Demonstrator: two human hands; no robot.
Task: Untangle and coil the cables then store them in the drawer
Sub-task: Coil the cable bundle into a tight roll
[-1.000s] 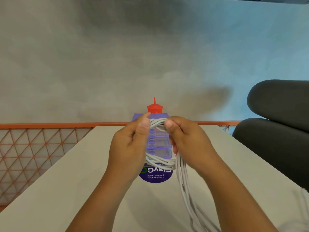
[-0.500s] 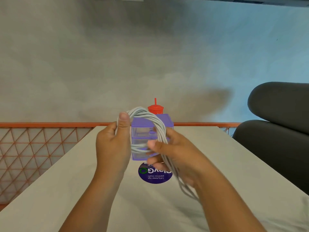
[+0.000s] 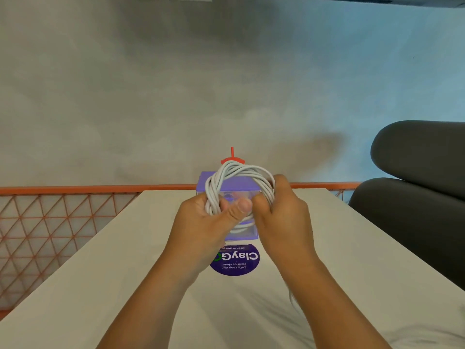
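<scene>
White cable [image 3: 239, 172], coiled, is held above the table [image 3: 100, 285] before the purple drawer box [image 3: 239, 185]. Left hand [image 3: 201, 222] grips its lower left, thumb across; right hand [image 3: 281, 217] curls round its right side. A blurred strand [image 3: 291, 297] perhaps hangs under that wrist.

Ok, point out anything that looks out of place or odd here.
Nothing damaged or spilled. The white cable coil, gripped by the left hand and right hand in front of the purple drawer unit, has uneven, crossing loops, and a blurred loose strand seems to hang below the right hand, not yet wound in.
</scene>
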